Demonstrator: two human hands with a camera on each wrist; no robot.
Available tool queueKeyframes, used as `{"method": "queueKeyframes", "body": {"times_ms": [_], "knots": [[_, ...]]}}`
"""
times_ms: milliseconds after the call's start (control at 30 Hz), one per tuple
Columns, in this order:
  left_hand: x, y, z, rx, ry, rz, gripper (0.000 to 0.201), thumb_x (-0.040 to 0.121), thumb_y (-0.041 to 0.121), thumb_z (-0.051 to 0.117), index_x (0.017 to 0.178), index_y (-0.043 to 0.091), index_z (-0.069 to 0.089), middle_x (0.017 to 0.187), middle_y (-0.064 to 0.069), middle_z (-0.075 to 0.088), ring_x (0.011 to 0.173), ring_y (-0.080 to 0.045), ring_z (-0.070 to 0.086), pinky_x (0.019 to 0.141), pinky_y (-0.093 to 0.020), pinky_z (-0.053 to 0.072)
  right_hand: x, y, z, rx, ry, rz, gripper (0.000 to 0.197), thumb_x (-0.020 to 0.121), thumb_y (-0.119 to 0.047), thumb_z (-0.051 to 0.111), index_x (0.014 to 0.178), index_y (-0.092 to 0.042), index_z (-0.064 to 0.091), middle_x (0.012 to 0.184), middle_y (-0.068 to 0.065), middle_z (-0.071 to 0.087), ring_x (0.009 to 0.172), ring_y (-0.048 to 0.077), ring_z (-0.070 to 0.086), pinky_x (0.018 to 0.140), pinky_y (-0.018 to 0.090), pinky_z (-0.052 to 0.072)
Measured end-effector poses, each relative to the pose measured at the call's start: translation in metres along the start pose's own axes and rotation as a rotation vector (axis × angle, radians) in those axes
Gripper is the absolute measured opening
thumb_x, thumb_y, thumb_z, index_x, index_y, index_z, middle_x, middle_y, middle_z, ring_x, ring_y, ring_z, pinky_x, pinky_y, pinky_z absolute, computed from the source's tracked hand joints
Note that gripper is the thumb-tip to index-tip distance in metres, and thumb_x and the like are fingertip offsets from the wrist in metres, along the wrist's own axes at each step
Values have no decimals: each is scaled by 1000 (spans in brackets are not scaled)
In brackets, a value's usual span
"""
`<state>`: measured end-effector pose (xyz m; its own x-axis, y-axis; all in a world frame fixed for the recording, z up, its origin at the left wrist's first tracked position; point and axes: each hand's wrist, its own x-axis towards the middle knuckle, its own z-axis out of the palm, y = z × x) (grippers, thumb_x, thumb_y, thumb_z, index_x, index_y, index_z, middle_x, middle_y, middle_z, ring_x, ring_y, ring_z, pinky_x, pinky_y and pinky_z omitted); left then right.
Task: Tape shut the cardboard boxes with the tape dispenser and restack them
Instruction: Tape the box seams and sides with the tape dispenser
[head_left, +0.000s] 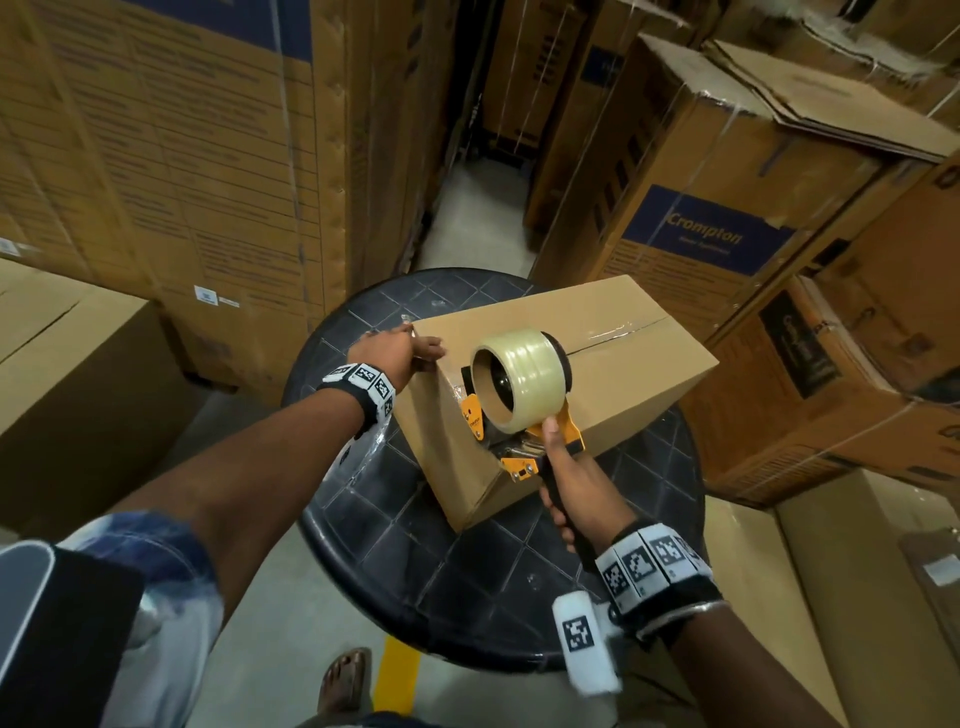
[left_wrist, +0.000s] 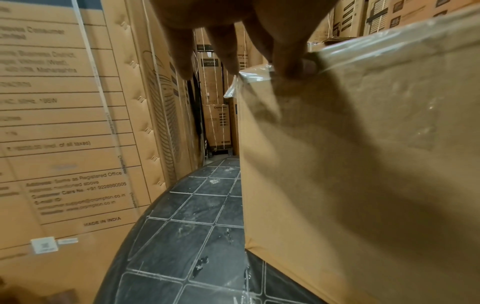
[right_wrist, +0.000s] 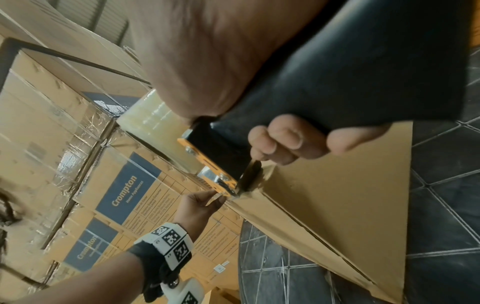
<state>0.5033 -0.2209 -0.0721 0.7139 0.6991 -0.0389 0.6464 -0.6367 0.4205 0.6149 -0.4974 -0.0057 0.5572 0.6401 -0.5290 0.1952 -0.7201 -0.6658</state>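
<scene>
Under both hands, on the round black table (head_left: 519, 571), the cardboard box (head_left: 597, 374) is held at its far corner by the left hand (head_left: 400, 351), thumb pressed on tape. The tape dispenser (head_left: 519, 400), its handle gripped by the right hand (head_left: 576, 483), is set at the near edge. A slipped corner hold could let the box skid and the strip wrinkle.

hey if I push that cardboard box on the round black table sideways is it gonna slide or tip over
The cardboard box probably slides rather than tips: it lies low and long on the table. That tabletop looks smooth, so expect little grip. The box seems fairly light, since the left hand steadies it at one corner while the right hand works the tape dispenser against it.
</scene>
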Motion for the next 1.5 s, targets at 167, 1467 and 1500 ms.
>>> {"method": "queueKeyframes", "body": {"times_ms": [167, 1467, 1500], "knots": [[-4, 0, -3, 4, -29, 72, 38, 97, 31, 57, 133, 41, 57, 155, 8, 38, 146, -21, 29, 116, -50, 29, -1, 0, 1, -6, 20, -25, 97, 67, -103, 20, 71, -13, 55, 50, 0, 46, 40, 17, 44, 49, 27, 44], [12, 33, -6, 53, -346, 240, 67, 95, 29, 62, 154, 25, 31, 164, 6, 15, 152, -24, 6, 119, -49, 13, -13, 19, -15, -30, 59, -27, 91, 77, -98, 18, 68, -16, 54, 51, -1, 47, 41, 16, 45, 51, 30, 44], [9, 34, -6, 79, -371, 255, 69, 94, 32, 62, 154, 27, 28, 164, 8, 12, 152, -23, 3, 118, -57, 11, -13, 20, -14, -30, 58, -27, 91, 76, -98, 17, 67, -16, 54, 51, -1, 47, 41, 17, 45, 52, 30, 45]]}}
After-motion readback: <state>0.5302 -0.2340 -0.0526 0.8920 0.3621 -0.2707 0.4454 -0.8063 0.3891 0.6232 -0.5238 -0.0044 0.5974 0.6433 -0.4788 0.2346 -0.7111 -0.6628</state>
